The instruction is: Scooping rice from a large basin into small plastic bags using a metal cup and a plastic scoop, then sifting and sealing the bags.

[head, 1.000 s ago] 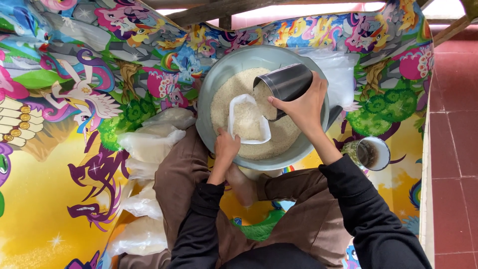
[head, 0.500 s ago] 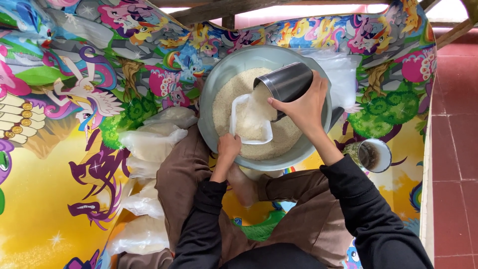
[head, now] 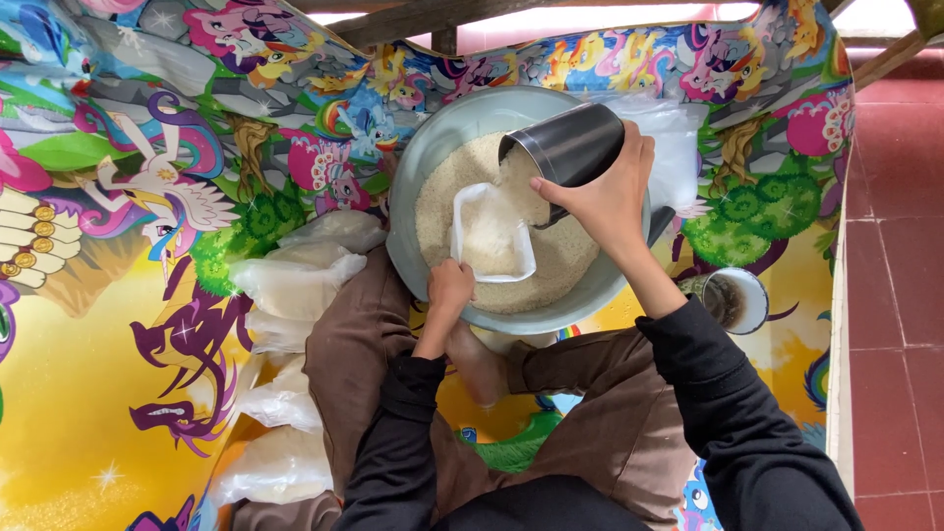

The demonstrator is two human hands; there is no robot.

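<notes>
A large grey metal basin (head: 433, 157) full of white rice (head: 442, 202) sits on the colourful cartoon mat in front of my crossed legs. My right hand (head: 605, 197) grips a dark metal cup (head: 565, 147), tilted down to the left, with rice spilling from its mouth. Below the cup's mouth, my left hand (head: 450, 290) holds open a clear plastic bag (head: 492, 236) that is partly filled with rice and rests inside the basin.
Several filled clear bags of rice (head: 295, 285) lie along my left leg on the mat (head: 98, 374). A small white cup with dark contents (head: 733, 300) stands to the right. More clear plastic (head: 678, 147) lies beside the basin. Red tiled floor (head: 895, 295) runs at far right.
The cup has tipped a little further and more rice has gone into the bag. Both hands stay in nearly the same place.
</notes>
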